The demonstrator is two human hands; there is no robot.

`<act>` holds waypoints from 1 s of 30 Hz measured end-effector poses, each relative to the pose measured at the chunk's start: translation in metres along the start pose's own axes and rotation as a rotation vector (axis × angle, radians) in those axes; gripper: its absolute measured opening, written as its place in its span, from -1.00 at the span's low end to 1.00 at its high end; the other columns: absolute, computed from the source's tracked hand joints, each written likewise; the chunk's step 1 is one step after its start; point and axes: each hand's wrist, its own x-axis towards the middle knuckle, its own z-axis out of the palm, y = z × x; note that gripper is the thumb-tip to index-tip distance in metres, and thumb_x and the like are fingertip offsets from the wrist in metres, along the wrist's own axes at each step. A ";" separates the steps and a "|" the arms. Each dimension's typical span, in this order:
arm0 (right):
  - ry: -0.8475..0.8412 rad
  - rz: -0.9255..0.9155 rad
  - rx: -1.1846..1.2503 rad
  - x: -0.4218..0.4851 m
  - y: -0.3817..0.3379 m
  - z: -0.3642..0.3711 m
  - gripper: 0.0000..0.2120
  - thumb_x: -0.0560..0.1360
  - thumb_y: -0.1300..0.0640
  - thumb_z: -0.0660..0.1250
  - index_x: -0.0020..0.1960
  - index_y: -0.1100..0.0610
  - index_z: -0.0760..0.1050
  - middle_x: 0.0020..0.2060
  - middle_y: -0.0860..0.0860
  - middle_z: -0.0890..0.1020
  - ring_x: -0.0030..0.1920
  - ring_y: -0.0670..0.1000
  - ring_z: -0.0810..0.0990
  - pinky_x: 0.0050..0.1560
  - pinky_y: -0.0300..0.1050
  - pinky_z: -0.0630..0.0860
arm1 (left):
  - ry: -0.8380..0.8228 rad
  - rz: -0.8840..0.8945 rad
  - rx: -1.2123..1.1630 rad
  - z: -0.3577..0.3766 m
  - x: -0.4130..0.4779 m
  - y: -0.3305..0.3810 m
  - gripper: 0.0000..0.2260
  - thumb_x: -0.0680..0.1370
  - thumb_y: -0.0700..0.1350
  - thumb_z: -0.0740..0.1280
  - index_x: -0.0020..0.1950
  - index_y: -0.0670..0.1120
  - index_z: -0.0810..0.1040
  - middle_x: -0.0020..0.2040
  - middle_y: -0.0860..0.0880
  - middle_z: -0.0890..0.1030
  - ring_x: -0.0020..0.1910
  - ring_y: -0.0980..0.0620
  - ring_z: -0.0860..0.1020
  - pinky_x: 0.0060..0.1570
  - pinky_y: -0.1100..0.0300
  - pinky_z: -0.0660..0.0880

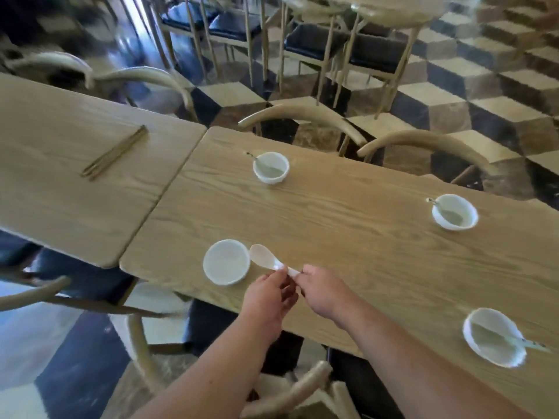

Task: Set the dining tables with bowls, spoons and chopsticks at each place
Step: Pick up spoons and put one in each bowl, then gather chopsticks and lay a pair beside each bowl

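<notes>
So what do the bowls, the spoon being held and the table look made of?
Bowls: white and smooth with a slight gloss, probably ceramic or melamine. Spoon: pale, glossy, likely the same. Table: light wood or veneer with visible grain, matt finish.

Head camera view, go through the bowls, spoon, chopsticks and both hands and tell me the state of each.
Near-left bowl: upright, empty.
Far-left bowl: spoon inside.
Far-right bowl: spoon inside.
Near-right bowl: spoon inside.
Held spoon: off the table, beside the empty bowl.
Chopsticks: lying on the left table.
Left hand: pinching the spoon handle.
Right hand: pinching the handle end.
</notes>
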 end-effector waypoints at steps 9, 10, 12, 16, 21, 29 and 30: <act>0.000 0.099 -0.224 0.081 -0.076 0.068 -0.88 0.58 0.13 0.29 -0.13 0.00 0.47 0.03 0.11 0.72 0.09 0.19 0.67 0.10 0.05 0.59 | 0.013 -0.140 -0.213 -0.056 0.040 0.043 -0.89 0.69 -0.22 0.39 0.13 -0.24 0.68 -0.18 -0.12 0.78 -0.24 0.02 0.76 -0.24 0.18 0.73; 0.002 0.110 -0.241 0.086 -0.078 0.070 -0.85 0.59 0.13 0.30 -0.16 0.00 0.47 0.04 0.13 0.73 0.10 0.20 0.68 0.10 0.05 0.60 | 0.011 -0.152 -0.225 -0.057 0.042 0.044 -0.89 0.69 -0.22 0.39 0.14 -0.24 0.68 -0.17 -0.12 0.78 -0.22 0.02 0.77 -0.21 0.18 0.73; -0.002 0.132 -0.263 0.093 -0.079 0.075 -0.83 0.59 0.14 0.32 -0.17 0.02 0.52 0.02 0.15 0.75 0.08 0.21 0.70 0.11 0.06 0.64 | 0.018 -0.168 -0.227 -0.058 0.047 0.046 -0.87 0.68 -0.23 0.40 0.16 -0.25 0.69 -0.13 -0.13 0.78 -0.16 0.00 0.76 -0.15 0.16 0.72; 0.008 0.158 -0.264 0.100 -0.074 0.083 -0.84 0.59 0.15 0.30 0.03 0.14 0.65 0.05 0.15 0.75 0.08 0.20 0.70 0.15 0.08 0.64 | 0.044 -0.189 -0.188 -0.063 0.056 0.046 -0.89 0.65 -0.30 0.38 0.10 -0.26 0.71 -0.13 -0.14 0.78 -0.13 -0.02 0.76 -0.16 0.15 0.73; 0.088 0.170 -0.202 0.087 -0.056 0.077 -0.60 0.64 -0.04 0.32 0.39 0.15 0.49 0.28 0.12 0.66 0.28 0.20 0.63 0.25 0.03 0.56 | 0.055 -0.131 -0.033 -0.059 0.060 0.038 -0.88 0.66 -0.23 0.38 0.03 -0.20 0.72 -0.18 -0.10 0.80 -0.27 0.06 0.77 -0.32 0.20 0.70; 0.373 -0.030 -0.465 -0.073 0.060 -0.048 -0.70 0.67 -0.09 0.18 -0.04 0.07 0.57 -0.10 0.04 0.66 -0.01 0.15 0.62 -0.09 0.07 0.51 | -0.319 0.431 1.659 0.061 -0.020 -0.015 -0.68 0.63 0.15 0.28 0.11 -0.04 0.70 0.03 -0.04 0.75 0.03 -0.12 0.70 -0.16 0.03 0.53; 0.437 -0.043 -0.517 -0.108 0.086 -0.073 -0.70 0.67 -0.10 0.19 0.00 0.06 0.59 -0.06 0.02 0.67 0.04 0.14 0.62 -0.02 0.08 0.52 | -0.380 0.507 1.784 0.092 -0.042 -0.032 -0.60 0.60 0.26 0.29 0.30 0.06 0.66 0.20 0.00 0.72 0.17 -0.09 0.68 -0.10 0.07 0.52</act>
